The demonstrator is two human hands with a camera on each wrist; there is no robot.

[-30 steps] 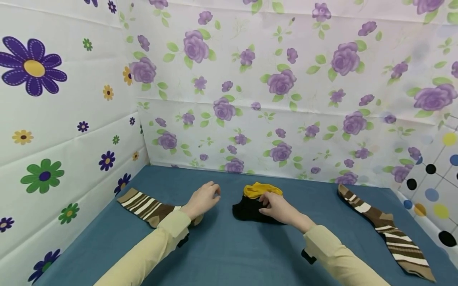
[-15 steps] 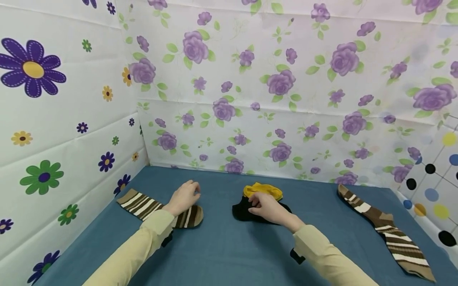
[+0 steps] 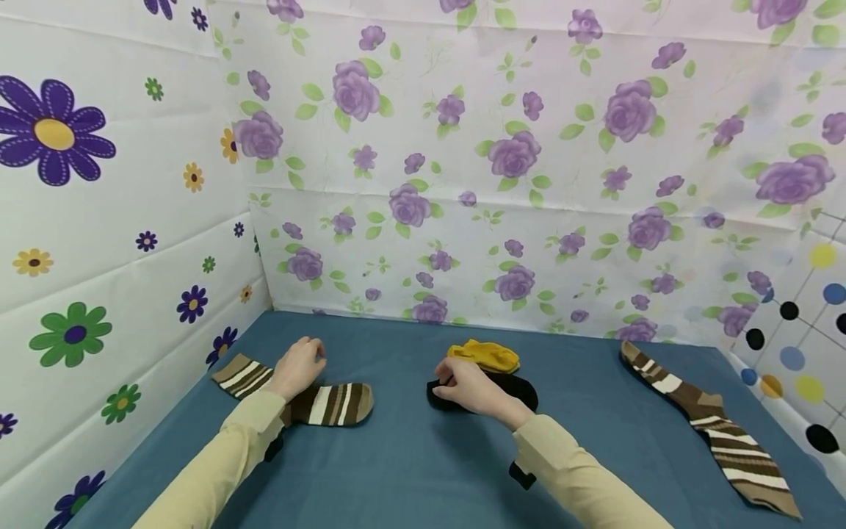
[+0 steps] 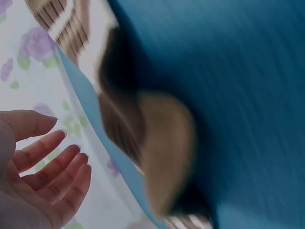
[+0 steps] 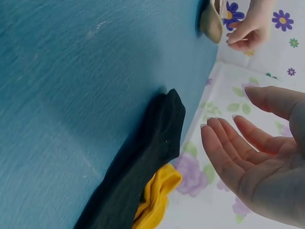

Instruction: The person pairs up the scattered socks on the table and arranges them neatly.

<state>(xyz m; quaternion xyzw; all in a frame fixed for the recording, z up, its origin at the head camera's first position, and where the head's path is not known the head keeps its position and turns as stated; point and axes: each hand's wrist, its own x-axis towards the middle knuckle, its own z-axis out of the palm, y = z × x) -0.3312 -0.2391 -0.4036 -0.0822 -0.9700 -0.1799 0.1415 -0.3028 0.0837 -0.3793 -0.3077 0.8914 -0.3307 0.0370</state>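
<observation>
My left hand (image 3: 299, 369) hovers over a brown, tan and white striped sock (image 3: 340, 404), covering its middle in the head view. In the left wrist view the fingers (image 4: 53, 174) are loosely bent with nothing between them, apart from the sock's tan heel (image 4: 167, 148). My right hand (image 3: 472, 386) is over a black sock (image 3: 518, 388), hiding part of it. The right wrist view shows that hand's relaxed, empty fingers (image 5: 228, 148) beside the black sock (image 5: 143, 157). Against the black sock's far side lies a bunched yellow sock (image 3: 485, 355).
A second striped sock (image 3: 717, 430) stretches along the right side of the blue tabletop (image 3: 390, 470). Flower-printed sheets (image 3: 410, 242) stand behind and to the left, and a dotted sheet (image 3: 793, 360) at the right.
My left hand has moved left along the striped sock, uncovering its toe end. My right hand has shifted left over the black sock, uncovering its right end. The socks stay in place.
</observation>
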